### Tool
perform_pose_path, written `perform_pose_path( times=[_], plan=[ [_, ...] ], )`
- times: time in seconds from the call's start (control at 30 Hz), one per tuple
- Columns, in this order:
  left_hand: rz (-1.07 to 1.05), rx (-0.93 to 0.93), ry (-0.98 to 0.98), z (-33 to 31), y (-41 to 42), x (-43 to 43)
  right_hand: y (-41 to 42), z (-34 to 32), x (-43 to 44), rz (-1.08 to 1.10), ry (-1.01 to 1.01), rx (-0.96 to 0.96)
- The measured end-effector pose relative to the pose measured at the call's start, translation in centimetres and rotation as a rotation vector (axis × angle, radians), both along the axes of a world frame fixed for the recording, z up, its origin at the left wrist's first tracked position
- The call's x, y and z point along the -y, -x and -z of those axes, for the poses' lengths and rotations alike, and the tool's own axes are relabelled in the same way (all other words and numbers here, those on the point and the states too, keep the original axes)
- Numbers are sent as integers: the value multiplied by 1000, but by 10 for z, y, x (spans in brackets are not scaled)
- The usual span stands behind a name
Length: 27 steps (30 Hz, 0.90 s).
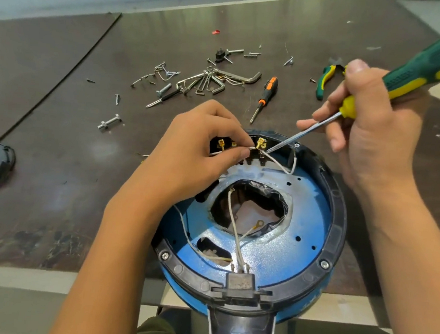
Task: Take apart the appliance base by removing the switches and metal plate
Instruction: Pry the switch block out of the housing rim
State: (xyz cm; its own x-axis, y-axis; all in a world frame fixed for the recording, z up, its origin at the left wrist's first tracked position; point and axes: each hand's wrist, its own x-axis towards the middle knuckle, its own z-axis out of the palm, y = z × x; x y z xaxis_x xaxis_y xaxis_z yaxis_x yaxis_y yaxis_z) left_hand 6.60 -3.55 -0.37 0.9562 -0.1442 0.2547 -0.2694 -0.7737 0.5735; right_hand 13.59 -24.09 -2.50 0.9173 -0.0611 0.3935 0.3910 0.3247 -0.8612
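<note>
Pinching a white wire (216,152) at the switches (260,143), left fingers (234,154) curl tight (right fingers (338,97) grip the screwdriver (435,63)).

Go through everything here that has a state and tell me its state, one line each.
left hand, pinching a white wire beside the brass terminal
right hand, gripping the green screwdriver
green screwdriver, tip at the brass terminal
appliance base, open, wiring exposed
orange screwdriver, lying loose on the table
pliers, lying on the table
</note>
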Motion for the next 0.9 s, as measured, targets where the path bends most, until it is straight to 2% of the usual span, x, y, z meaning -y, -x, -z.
perform_pose_path(
  times=[0.13,0.33,0.43,0.53,0.63,0.7,0.8,0.9],
  plan=[
    [-36,28,-22,-11,7,-7,1,0,-2,-25,37,34],
    [-5,-253,-214,-16,25,-7,16,-7,-4,-106,134,47],
    [22,-190,-347,-22,41,4,32,-7,-5,-138,150,-9],
    [71,-121,-366,-24,66,23,47,-2,-1,-131,167,-43],
    [202,-221,-264,-19,85,47,59,2,4,-101,183,-79],
    [281,-309,-350,-11,88,54,63,3,7,-84,192,-78],
    [334,-239,-488,-6,89,49,66,3,12,-65,225,-52],
    [376,-219,-455,-8,89,36,64,4,15,-56,250,-21]
  ],
)
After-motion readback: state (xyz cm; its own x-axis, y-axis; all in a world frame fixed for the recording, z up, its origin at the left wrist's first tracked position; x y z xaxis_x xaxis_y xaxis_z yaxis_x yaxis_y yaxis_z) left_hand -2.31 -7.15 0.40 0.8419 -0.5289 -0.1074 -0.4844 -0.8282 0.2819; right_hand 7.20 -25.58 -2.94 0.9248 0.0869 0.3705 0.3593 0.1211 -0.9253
